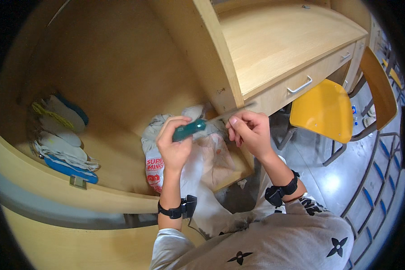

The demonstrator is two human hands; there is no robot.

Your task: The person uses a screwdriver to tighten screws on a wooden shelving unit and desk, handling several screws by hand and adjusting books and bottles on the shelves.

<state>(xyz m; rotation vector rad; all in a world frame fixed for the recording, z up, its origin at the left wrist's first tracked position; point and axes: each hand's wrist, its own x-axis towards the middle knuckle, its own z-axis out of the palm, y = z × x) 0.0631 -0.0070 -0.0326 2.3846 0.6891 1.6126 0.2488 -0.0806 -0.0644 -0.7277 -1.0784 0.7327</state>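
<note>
A screwdriver with a green handle is gripped in my left hand. Its thin metal shaft, smeared by motion, slants up to the right, past the fingertips of my right hand. That hand is closed, thumb and fingers pressed together close to the shaft; whatever they may hold is too small to make out. Beneath both hands lies a pale plastic bag with red print, inside a wooden cabinet compartment.
Insoles and shoes with white laces lie at the compartment's left. An upright wooden panel divides it from a desk with drawers. A yellow chair stands at the right, beside a metal rack with blue parts.
</note>
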